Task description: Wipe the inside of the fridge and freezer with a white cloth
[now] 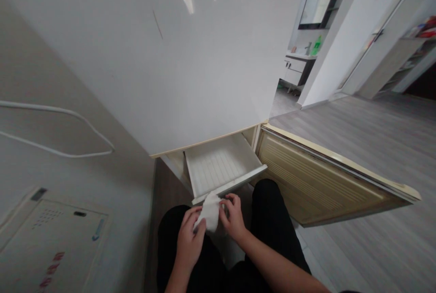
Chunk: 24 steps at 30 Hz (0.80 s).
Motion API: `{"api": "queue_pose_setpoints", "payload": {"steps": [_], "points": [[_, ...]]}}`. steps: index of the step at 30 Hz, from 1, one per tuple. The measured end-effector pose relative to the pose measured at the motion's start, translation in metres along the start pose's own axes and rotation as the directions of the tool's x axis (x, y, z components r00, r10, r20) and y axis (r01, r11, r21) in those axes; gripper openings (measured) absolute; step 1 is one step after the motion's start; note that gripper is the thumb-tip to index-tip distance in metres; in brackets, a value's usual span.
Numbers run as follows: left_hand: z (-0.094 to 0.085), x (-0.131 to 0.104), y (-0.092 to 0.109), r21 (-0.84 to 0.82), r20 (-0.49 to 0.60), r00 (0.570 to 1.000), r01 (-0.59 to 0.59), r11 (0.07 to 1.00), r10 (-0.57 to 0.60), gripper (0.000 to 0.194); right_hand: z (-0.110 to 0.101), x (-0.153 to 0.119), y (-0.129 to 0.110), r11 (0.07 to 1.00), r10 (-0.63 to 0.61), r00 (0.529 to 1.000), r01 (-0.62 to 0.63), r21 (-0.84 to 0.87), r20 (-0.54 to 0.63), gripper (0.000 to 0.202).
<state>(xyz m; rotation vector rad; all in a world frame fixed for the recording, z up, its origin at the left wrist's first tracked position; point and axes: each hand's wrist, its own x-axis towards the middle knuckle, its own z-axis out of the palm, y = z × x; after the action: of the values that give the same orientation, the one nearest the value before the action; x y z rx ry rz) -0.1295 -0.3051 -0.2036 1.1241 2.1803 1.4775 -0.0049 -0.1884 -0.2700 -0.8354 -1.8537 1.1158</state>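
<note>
A crumpled white tissue [210,213] is held between my two hands, just in front of the pulled-out drawer. My left hand [189,234] grips its left side between thumb and fingers. On the right side, the bent fingers of my right hand [233,216] pinch the tissue's edge. Beyond them the white freezer drawer [218,163] slides out from the lower compartment, and its ribbed bottom shows nothing lying on it. The tissue's upper end is close to the drawer's front lip; I cannot tell whether they touch.
The lower fridge door [320,170] hangs open on the right, beside my knee. Above the drawer stands the white upper door [190,66]. A wall panel [54,243] and a white cable [68,112] are on the left. A washstand [296,68] shows through a doorway.
</note>
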Motion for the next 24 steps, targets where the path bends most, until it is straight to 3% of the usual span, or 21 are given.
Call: {"api": "queue_pose_setpoints", "payload": {"steps": [2, 4, 7, 12, 16, 19, 21, 24], "points": [[0.001, 0.000, 0.017, 0.248, 0.060, 0.995, -0.094, 0.964, 0.082, 0.021, 0.011, -0.013, -0.007, 0.998, -0.001, 0.998, -0.003, 0.071, 0.058, 0.013], [0.008, -0.002, 0.029, 0.431, 0.101, 0.989, -0.140, 0.892, 0.106, 0.019, 0.022, -0.023, -0.009, 0.965, 0.072, 0.977, -0.119, 0.233, 0.201, 0.023], [0.026, -0.005, 0.035, 0.568, 0.171, 0.979, -0.191, 0.800, 0.112, 0.019, 0.032, -0.031, -0.010, 0.805, 0.197, 0.876, -0.401, 0.437, 0.441, 0.043], [0.047, -0.012, 0.022, 0.558, 0.184, 0.976, -0.200, 0.805, 0.115, 0.024, 0.030, -0.030, -0.015, 0.613, 0.273, 0.799, -0.574, 0.543, 0.536, 0.054], [0.045, -0.014, 0.008, 0.457, 0.202, 0.978, -0.138, 0.879, 0.048, 0.026, 0.030, -0.027, -0.006, 0.607, 0.294, 0.776, -0.603, 0.518, 0.559, 0.048], [0.042, -0.014, -0.003, 0.337, 0.227, 0.974, -0.059, 0.939, -0.020, 0.024, 0.034, -0.026, 0.003, 0.606, 0.415, 0.751, -0.649, 0.460, 0.513, 0.043], [0.041, -0.013, -0.010, 0.244, 0.209, 0.977, -0.020, 0.970, -0.033, 0.023, 0.035, -0.026, 0.006, 0.510, 0.542, 0.672, -0.740, 0.439, 0.504, 0.040], [0.043, -0.012, -0.013, 0.145, 0.144, 0.990, -0.026, 0.989, 0.005, 0.022, 0.036, -0.030, 0.004, 0.292, 0.691, 0.493, -0.859, 0.420, 0.529, 0.037]]}}
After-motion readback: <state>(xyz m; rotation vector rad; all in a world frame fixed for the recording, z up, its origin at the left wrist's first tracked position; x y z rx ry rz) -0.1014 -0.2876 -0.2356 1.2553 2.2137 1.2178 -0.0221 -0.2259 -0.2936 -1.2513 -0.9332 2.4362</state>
